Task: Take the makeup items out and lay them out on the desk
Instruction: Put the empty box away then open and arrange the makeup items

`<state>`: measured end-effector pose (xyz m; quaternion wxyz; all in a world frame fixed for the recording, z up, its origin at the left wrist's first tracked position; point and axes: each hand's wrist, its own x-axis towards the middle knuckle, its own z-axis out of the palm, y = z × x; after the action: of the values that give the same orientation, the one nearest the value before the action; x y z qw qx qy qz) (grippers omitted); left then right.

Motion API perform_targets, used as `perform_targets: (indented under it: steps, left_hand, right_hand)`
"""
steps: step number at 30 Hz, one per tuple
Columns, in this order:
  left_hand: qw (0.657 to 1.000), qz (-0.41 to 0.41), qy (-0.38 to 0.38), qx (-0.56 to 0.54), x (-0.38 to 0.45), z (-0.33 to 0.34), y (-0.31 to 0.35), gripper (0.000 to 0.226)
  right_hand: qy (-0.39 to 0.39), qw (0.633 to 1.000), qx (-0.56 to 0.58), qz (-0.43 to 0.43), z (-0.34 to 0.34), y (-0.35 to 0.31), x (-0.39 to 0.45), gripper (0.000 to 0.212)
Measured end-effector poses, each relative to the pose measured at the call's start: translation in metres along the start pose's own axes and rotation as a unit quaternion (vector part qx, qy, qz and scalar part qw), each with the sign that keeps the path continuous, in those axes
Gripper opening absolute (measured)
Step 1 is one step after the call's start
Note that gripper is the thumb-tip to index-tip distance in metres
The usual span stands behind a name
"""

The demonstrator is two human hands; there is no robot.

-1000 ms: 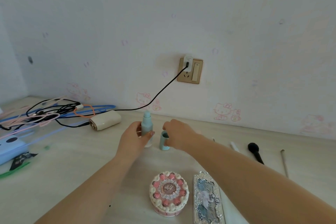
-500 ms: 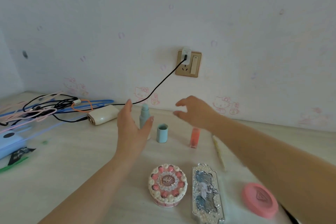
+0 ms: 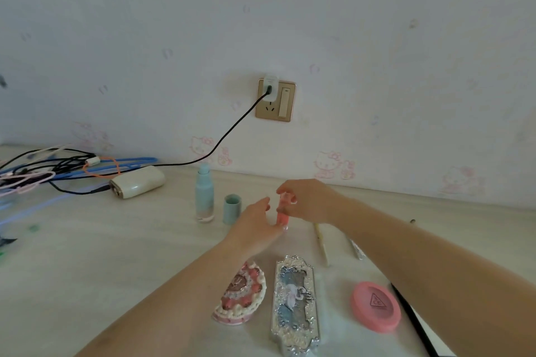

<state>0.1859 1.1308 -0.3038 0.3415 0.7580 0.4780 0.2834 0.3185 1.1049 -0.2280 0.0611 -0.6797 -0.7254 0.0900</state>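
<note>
A small pink tube [image 3: 282, 216] stands upright on the desk [image 3: 116, 255] near the wall. My right hand [image 3: 310, 201] pinches its top from the right. My left hand [image 3: 255, 224] curls round its lower part, fingertips at the base. Left of it stand a teal bottle [image 3: 204, 194] and a teal cap [image 3: 232, 209]. Nearer me lie a cake-shaped compact [image 3: 242, 295], partly hidden by my left forearm, a silver ornate palette [image 3: 295, 301] and a round pink compact [image 3: 375, 306]. A thin pale pencil [image 3: 321, 240] lies to the right of the tube.
A white power bank [image 3: 137, 182] and a tangle of cables [image 3: 58, 168] lie at the back left. A black cable runs up to a wall socket [image 3: 275, 100]. A second thin stick [image 3: 356, 249] and a black-edged object [image 3: 406, 307] lie under my right forearm.
Both hands left the teal bottle and cap standing and moved right. They have closed on the pink tube, the right at its top and the left at its base.
</note>
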Motion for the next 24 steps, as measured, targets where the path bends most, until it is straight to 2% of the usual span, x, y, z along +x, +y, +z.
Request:
perform_targets:
  steps: [4, 6, 10, 13, 16, 19, 21, 24]
  left_hand:
    - [0.999, -0.008, -0.014, 0.033, 0.010, -0.004, 0.006, 0.041]
    - [0.999, 0.007, -0.018, 0.035, 0.010, -0.009, 0.007, 0.011]
    - [0.999, 0.042, 0.020, 0.024, -0.002, -0.015, 0.013, 0.015]
    - [0.986, 0.113, 0.085, 0.085, -0.011, -0.018, 0.020, 0.020]
    - [0.967, 0.186, 0.129, 0.121, -0.020, -0.022, 0.027, 0.019]
    - [0.962, 0.211, 0.127, 0.118, -0.026, -0.027, 0.031, 0.015]
    - [0.962, 0.216, 0.119, 0.116, -0.032, -0.030, 0.033, 0.014]
    - [0.965, 0.209, 0.106, 0.122, -0.038, -0.033, 0.036, 0.018]
  right_hand:
    - [0.040, 0.999, 0.037, -0.003, 0.006, 0.000, -0.002, 0.033]
    - [0.050, 0.995, 0.083, -0.020, 0.005, 0.002, -0.005, 0.030]
    - [0.058, 0.983, 0.168, -0.053, -0.003, 0.013, -0.013, 0.025]
    - [0.070, 0.978, 0.196, -0.013, -0.008, 0.019, -0.019, 0.012]
    - [0.053, 0.978, 0.201, 0.034, -0.012, 0.019, -0.025, 0.034]
    - [0.026, 0.982, 0.180, 0.043, -0.017, 0.016, -0.033, 0.041]
    - [0.040, 0.987, 0.154, 0.018, -0.021, 0.013, -0.040, 0.035]
    - [0.064, 0.990, 0.124, -0.035, -0.026, 0.012, -0.051, 0.013]
